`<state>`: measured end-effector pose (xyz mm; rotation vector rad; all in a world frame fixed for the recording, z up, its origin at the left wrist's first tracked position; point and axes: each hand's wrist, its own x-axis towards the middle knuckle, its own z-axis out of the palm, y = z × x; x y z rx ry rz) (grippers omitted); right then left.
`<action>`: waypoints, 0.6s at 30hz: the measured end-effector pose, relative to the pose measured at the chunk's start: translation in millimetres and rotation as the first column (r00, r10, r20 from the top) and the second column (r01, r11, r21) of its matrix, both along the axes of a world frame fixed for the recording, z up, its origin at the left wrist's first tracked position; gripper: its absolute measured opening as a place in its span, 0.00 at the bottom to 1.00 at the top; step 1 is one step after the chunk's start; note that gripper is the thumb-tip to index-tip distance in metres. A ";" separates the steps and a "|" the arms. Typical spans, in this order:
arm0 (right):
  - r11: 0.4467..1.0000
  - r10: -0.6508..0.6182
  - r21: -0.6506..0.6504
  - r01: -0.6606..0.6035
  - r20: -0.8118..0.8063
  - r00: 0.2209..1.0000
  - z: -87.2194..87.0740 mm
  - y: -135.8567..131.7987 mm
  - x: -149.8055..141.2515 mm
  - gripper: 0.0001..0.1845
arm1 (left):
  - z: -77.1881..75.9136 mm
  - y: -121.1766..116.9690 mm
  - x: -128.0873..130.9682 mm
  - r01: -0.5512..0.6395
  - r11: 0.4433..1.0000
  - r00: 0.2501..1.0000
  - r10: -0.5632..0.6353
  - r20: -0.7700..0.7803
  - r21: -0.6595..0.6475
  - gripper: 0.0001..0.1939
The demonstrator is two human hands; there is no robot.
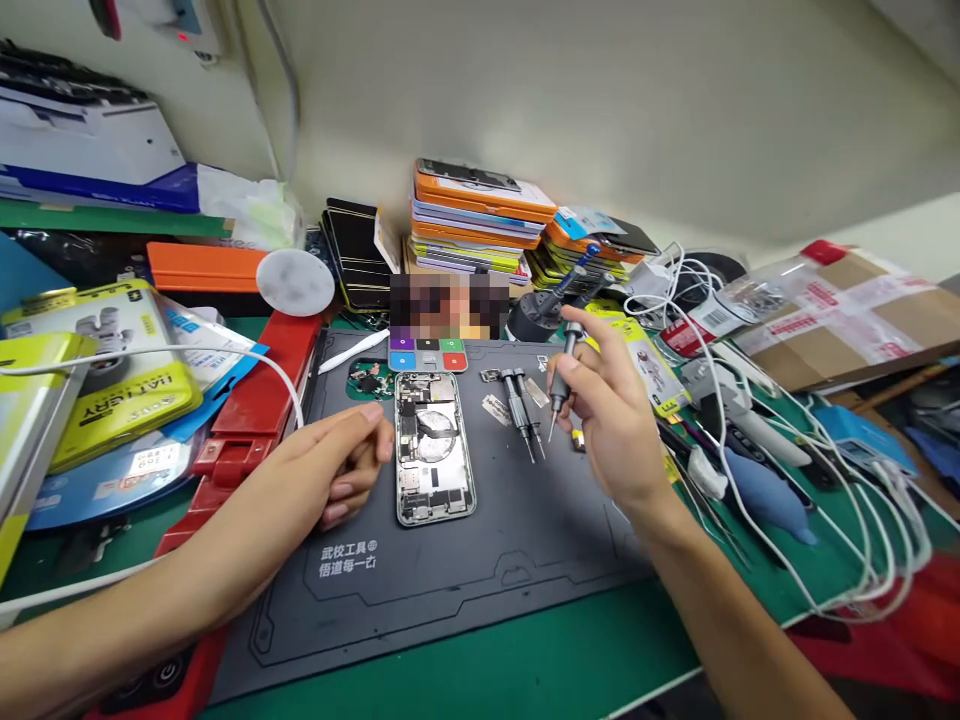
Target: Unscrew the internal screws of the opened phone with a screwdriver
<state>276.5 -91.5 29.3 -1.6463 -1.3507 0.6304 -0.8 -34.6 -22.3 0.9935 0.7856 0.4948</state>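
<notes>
One screwdriver (559, 390) is gripped by the right hand (616, 415); the left hand (341, 462) is curled. The open phone (436, 452), likely breakable, is best held by its edges.

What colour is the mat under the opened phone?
Dark grey: the mat has thin black lines and white lettering, visible in the head view.

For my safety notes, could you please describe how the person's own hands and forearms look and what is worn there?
The left hand and right hand are bare, with no gloves, rings or watches visible. The left forearm and right forearm show no sleeves or bracelets.
</notes>
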 end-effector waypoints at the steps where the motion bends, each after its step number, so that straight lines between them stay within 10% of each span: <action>1: 1.000 0.002 -0.024 -0.001 0.036 0.999 2.8 1.4 4.1 0.43 | 1.2 0.0 0.3 0.001 1.000 1.000 -0.001 0.005 0.005 0.24; 18: 0.818 0.248 -0.523 0.240 0.697 0.672 7.6 -0.4 24.7 0.21 | 12.4 2.4 0.5 0.092 0.996 0.994 -0.092 -0.059 0.010 0.18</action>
